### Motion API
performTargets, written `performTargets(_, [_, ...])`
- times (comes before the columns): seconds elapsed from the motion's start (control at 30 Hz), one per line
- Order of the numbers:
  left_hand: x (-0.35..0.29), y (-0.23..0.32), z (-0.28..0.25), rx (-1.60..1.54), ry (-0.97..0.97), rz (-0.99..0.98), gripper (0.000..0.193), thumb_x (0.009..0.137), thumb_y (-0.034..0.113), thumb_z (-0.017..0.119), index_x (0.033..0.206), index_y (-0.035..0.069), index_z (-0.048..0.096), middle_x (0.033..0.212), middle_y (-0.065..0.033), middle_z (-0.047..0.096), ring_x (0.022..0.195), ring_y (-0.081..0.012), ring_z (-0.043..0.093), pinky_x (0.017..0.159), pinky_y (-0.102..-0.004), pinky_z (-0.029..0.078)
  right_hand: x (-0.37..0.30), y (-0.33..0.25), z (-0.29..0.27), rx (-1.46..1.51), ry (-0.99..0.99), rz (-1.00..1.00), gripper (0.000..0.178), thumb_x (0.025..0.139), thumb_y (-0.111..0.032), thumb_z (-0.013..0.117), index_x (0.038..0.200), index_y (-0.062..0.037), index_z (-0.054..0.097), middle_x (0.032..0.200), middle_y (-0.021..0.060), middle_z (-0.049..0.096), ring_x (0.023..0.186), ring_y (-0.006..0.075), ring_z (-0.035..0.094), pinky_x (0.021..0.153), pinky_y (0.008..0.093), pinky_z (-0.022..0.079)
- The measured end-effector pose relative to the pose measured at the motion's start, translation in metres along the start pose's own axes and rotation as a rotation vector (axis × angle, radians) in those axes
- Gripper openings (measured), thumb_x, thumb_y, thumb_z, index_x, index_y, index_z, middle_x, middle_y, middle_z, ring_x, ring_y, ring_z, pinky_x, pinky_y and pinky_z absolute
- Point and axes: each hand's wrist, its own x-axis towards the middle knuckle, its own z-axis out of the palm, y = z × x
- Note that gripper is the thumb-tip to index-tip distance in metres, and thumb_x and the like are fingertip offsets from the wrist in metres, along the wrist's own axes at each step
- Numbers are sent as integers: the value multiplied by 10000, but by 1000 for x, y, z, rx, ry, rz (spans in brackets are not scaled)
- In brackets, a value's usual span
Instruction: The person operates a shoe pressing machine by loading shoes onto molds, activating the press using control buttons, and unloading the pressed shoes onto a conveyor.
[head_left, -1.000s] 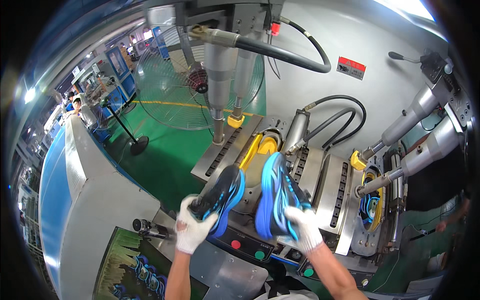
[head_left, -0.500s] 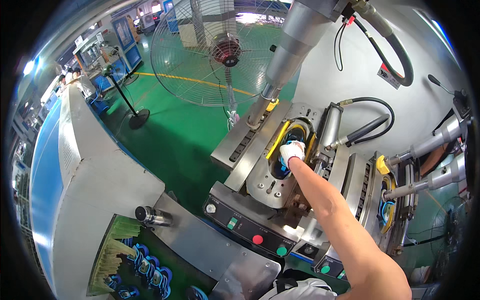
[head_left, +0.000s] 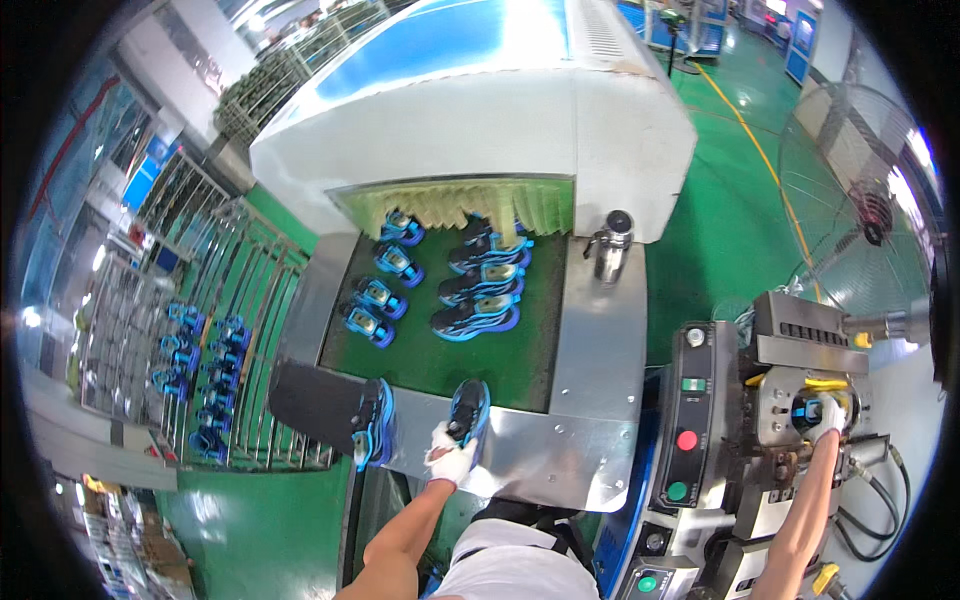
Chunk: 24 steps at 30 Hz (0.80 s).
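Filling twelve o'clock is a big white and blue machine, with yellow-green strips hanging over its mouth. At four o'clock sits a grey press. A metal rack with shoes on it stands at eight o'clock, and a round wire fan is between two and three. Near the middle, a green belt runs out from under the strips, with black and blue shoes on it in two lines. A shiny steel table goes across the belt's near end. On it, between seven and eight, is a second shoe. The held shoe is at six o'clock, toe toward twelve. A dark shoe sits in the press, between three and four. At two o'clock is a silver flask. The left hand, in a white glove, is curled around the held shoe's heel. The right hand, gloved too, is at the dark shoe; I cannot tell how far its fingers are bent. A small red button is at four o'clock.
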Motion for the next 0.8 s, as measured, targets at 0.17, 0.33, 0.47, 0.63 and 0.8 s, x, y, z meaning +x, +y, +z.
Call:
performTargets(0.17, [-21,10,-8,-31,-284,-171,637,755,303,856,1219,-13,555,1197,-209,637,1041,-329,646,903,-441,511,-294,-38,96,-379,73,-650,720,976,-313,653,1564,-33,346,1599,203,356,1439,327,396,1168,414,348])
performTargets(0.33, [-12,21,-2,127,-513,263,726,816,555,715,1296,34,553,1180,-240,661,1077,-385,655,939,-485,506,-333,119,100,-1359,145,-684,879,908,-318,643,1596,24,218,1619,258,307,1481,368,353,1212,455,296])
performTargets(0.47, [57,22,-41,-19,-627,476,780,864,565,667,1390,15,496,1349,-255,572,1263,-387,561,1049,-473,452,-288,163,40,-2026,148,-448,1088,785,-444,671,1571,116,167,1557,291,400,1406,398,465,1152,458,393])
performTargets(0.63, [195,-31,-107,-4,337,113,946,837,442,766,1540,-3,315,1557,-269,356,1366,-432,426,1148,-482,354,-322,101,54,-1371,-202,-250,580,820,-440,671,1171,21,704,1066,250,720,1035,408,659,956,465,497])
performTargets(0.8, [280,-41,-111,306,192,353,502,943,416,623,1295,59,623,1282,-192,634,1174,-415,587,990,-518,467,-410,134,55,-1323,-206,-390,732,815,-302,706,1425,21,462,1475,276,453,1338,383,494,1128,410,383])
